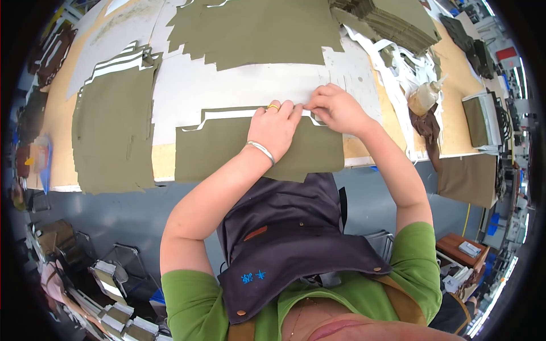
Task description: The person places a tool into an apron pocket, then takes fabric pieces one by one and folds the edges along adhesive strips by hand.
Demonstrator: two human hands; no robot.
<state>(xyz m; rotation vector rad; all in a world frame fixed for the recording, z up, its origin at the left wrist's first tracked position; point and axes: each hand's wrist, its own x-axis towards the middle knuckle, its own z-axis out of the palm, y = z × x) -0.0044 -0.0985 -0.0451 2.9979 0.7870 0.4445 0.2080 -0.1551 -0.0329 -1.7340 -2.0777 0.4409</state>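
An olive fabric piece (210, 150) lies at the table's near edge, its front part reaching over the edge. Along its far side runs a white strip (227, 115), bent down at both ends. My left hand (273, 129), with a ring and a bracelet, rests on the fabric and strip, fingers together and pressing down. My right hand (336, 109) is closed in a pinch at the strip's right part, just beside the left fingertips. What lies between its fingertips is too small to make out.
Olive pieces with white strips (114, 119) are stacked at left. More olive fabric (256, 31) lies beyond my hands, with a thick stack (392, 23) at the back right. White strips (392, 65), a glue bottle (424, 98) and a brown cloth (426, 128) are at right.
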